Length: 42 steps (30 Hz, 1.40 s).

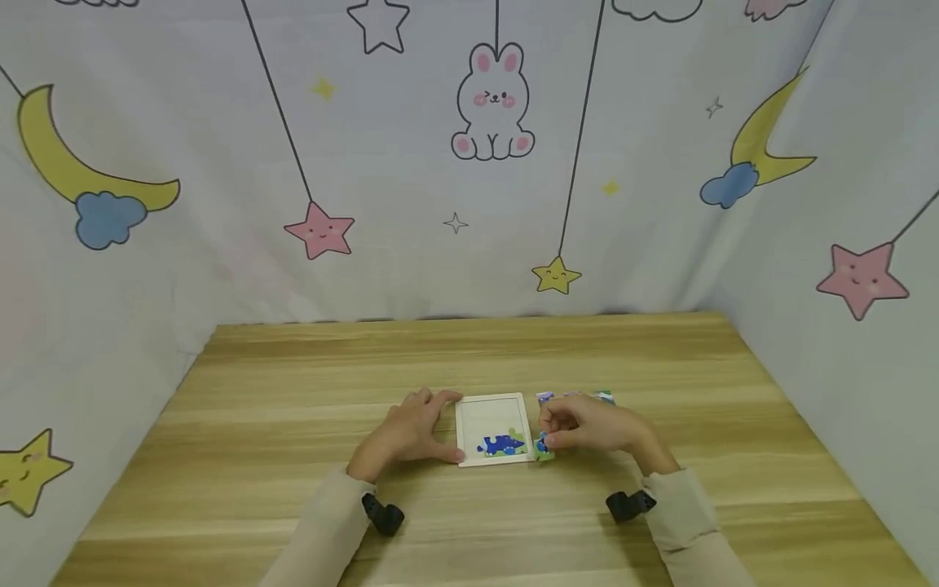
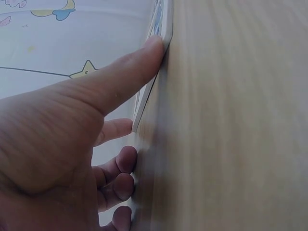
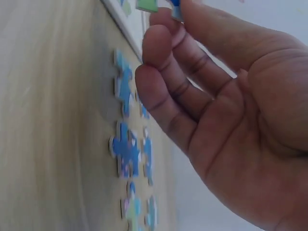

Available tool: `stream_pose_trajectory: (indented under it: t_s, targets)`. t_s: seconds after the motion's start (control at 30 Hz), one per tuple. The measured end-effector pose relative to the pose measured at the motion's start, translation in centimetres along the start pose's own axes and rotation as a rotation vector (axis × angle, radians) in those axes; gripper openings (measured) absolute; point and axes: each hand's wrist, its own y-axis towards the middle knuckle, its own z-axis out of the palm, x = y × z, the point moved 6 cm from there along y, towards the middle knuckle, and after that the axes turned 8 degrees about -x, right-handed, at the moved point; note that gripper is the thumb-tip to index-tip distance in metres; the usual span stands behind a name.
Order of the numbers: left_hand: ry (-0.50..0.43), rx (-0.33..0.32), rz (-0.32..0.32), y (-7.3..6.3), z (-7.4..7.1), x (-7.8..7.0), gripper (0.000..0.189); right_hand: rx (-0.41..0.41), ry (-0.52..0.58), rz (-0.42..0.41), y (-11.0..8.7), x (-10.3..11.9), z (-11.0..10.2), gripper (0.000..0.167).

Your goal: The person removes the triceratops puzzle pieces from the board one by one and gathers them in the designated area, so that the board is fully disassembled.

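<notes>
A puzzle tray (image 1: 495, 463) with a pale raised rim lies mid-table. Joined blue and green jigsaw pieces (image 1: 504, 444) fill part of its lower right. At the tray's left side, my left hand (image 1: 411, 428) is spread, thumb on the near corner and index finger on the far corner; the left wrist view shows both digits fairly straight against the rim. My right hand (image 1: 590, 421) pinches a blue and green puzzle piece (image 1: 543, 447) between thumb and fingers, just beside the tray's right rim. The fingertips cover part of that piece.
Several loose puzzle pieces (image 3: 126, 149) lie on the wooden table (image 1: 293, 367) right of the tray, partly behind my right hand in the head view. A white printed curtain (image 1: 411, 163) stands behind the table and along both sides.
</notes>
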Motion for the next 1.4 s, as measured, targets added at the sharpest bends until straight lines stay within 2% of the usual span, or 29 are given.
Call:
stream_pose_trajectory:
  t_s: [0.23,0.43,0.67,0.83,0.97,1.13,1.23,1.4]
  targets:
    - [-0.003,0.009,0.019,-0.1,0.3,0.0,0.091,0.039,-0.007,0.085,-1.6,-1.1,0.2,0.006]
    - [-0.001,-0.006,0.018,-0.2,-0.1,0.0,0.090,0.011,-0.044,0.130,-1.5,-1.1,-0.3,0.009]
    - [-0.010,-0.009,0.020,-0.1,0.0,0.1,0.090,-0.001,-0.145,0.146,-1.4,-1.0,-0.4,0.013]
    - [-0.010,-0.002,0.012,0.0,0.0,0.1,0.090,-0.009,-0.162,0.178,-1.4,-1.0,-0.3,0.014]
    - [-0.018,-0.001,0.004,-0.1,-0.1,0.2,0.090,-0.027,-0.174,0.162,-0.7,-0.7,0.0,0.012]
    - [-0.019,-0.002,0.001,-0.1,-0.3,0.2,0.089,-0.041,-0.196,0.072,1.3,0.5,1.1,0.008]
    - [-0.014,0.000,0.014,0.0,-0.2,0.1,0.089,-0.035,-0.178,0.046,2.4,1.2,1.8,0.003]
    - [-0.010,0.002,0.017,-0.1,-0.4,0.1,0.089,0.000,-0.155,0.033,3.9,1.8,3.2,0.014]
